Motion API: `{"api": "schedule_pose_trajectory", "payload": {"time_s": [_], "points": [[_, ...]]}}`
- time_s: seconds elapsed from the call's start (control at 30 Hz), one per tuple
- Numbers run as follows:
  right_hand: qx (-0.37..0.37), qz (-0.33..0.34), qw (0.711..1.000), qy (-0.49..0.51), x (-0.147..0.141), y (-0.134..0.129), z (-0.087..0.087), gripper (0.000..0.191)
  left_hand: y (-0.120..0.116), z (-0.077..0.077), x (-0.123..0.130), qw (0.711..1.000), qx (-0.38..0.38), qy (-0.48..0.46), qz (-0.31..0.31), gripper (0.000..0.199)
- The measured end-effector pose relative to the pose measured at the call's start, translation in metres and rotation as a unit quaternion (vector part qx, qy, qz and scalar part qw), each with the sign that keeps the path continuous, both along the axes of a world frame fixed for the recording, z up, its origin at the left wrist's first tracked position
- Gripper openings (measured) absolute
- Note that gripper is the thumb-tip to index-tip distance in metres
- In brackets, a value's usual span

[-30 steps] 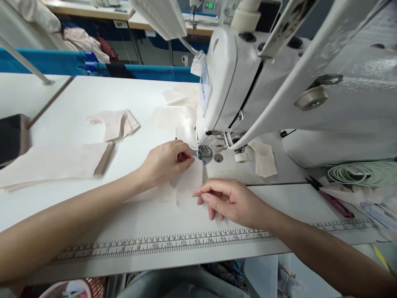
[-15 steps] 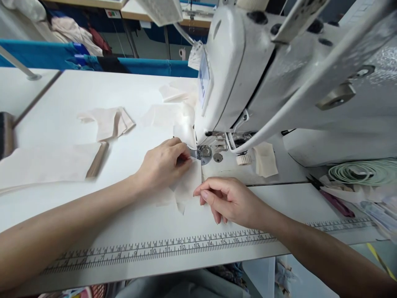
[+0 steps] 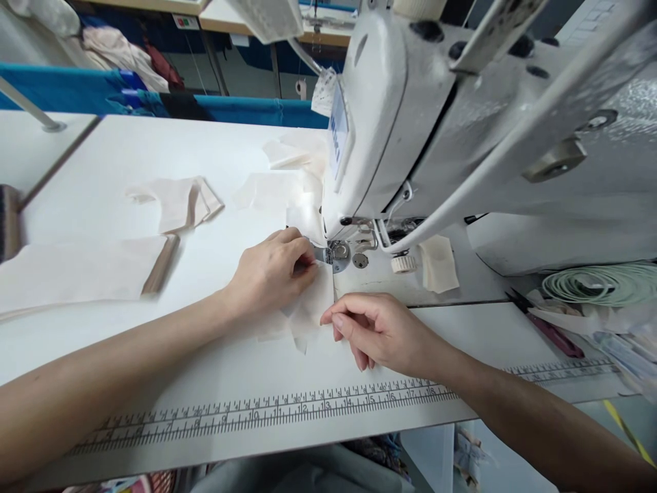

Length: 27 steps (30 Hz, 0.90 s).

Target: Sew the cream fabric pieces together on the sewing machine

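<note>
A pale fabric piece [image 3: 317, 296] lies on the sewing machine's bed, its far end close to the presser foot [image 3: 330, 253]. My left hand [image 3: 274, 270] rests on the fabric just left of the foot, thumb and fingers pinched together on it. At the fabric's right edge, nearer to me, my right hand [image 3: 377, 332] has thumb and forefinger closed on the cloth, the other fingers curled below. The sewing machine [image 3: 380, 116] towers over both hands. More pale fabric [image 3: 287, 188] is spread behind the needle area. My left hand covers part of the piece.
Stacked cut fabric pieces [image 3: 82, 270] and a smaller folded stack [image 3: 185, 202] lie to the left. A small cream fabric piece [image 3: 438, 263] sits under the machine arm. Thread snips [image 3: 557, 335] and a coil of green cord [image 3: 598, 284] are at right. A printed ruler [image 3: 277, 411] runs along the front edge.
</note>
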State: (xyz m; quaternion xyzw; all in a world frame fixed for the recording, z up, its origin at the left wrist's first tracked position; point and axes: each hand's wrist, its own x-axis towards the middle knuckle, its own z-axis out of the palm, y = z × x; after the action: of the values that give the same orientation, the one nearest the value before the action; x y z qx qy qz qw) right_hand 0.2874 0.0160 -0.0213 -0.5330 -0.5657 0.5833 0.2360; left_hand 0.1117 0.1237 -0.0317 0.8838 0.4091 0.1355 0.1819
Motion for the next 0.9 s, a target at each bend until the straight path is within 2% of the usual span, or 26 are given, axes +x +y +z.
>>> {"api": "schedule_pose_trajectory", "payload": {"time_s": [0.07,0.13,0.2,0.27,0.33,0.43,0.63,0.7,0.8,0.9], "points": [[0.033,0.017,0.999,-0.039,0.001,0.000,0.001,0.024,0.000,0.000,0.000,1.000,0.001,0.002,0.000,0.011],[0.134,0.030,0.984,-0.116,0.003,0.001,0.001,0.025,0.000,0.000,0.000,1.000,0.000,0.003,0.001,0.010],[0.274,0.025,0.936,-0.219,0.004,0.001,-0.002,0.027,0.000,0.000,0.000,1.000,-0.002,0.003,0.003,0.011],[0.382,0.019,0.867,-0.319,0.005,0.001,-0.006,0.030,0.000,0.000,0.000,1.000,0.000,0.003,0.004,0.011],[0.428,0.036,0.810,-0.399,0.004,-0.001,-0.011,0.034,-0.001,0.000,0.000,1.000,0.004,0.002,0.004,0.010],[0.444,0.068,0.764,-0.464,0.000,-0.003,-0.014,0.037,-0.001,0.000,0.001,1.000,0.007,0.001,0.003,0.009],[0.449,0.086,0.727,-0.512,-0.005,-0.004,-0.012,0.034,0.000,0.000,0.000,1.000,0.017,0.008,0.003,0.007],[0.456,0.085,0.721,-0.515,-0.005,-0.003,-0.012,0.034,-0.001,0.001,-0.004,0.999,0.048,0.014,-0.005,0.014],[0.467,0.079,0.718,-0.510,-0.005,-0.003,-0.013,0.033,-0.008,0.006,-0.009,0.985,0.153,0.016,-0.076,0.023],[0.471,0.072,0.717,-0.508,-0.006,-0.003,-0.014,0.030,-0.022,0.009,-0.013,0.955,0.240,0.025,-0.175,0.026]]}}
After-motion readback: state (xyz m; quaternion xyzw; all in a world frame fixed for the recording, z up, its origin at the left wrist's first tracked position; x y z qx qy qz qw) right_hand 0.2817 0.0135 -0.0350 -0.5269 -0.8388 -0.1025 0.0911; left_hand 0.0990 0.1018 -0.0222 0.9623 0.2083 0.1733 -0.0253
